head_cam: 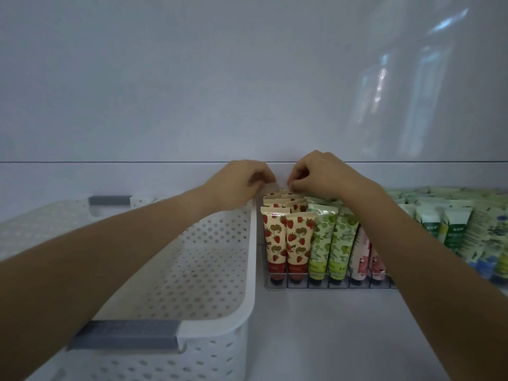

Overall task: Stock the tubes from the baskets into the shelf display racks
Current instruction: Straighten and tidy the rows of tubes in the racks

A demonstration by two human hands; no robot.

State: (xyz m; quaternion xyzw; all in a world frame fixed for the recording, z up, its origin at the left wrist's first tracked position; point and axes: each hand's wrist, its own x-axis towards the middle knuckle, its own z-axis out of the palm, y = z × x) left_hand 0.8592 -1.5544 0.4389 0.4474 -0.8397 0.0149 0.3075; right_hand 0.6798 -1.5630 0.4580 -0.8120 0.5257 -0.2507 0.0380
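Basket [251, 270] nearest, white, on our left | our left hand [239, 185] and right hand [321, 177] curled over the back of the strawberry tubes [286, 237] standing in the wire rack [327, 285]; we could not tell if either pinched one | tubes judged light, soft, slick; best pinched at the flat crimp

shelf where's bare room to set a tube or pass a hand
Bare shelf in front of the wire rack, right of the basket. Visible basket floor is bare too. Crowded: back strawberry tubes, where left hand and right hand meet.
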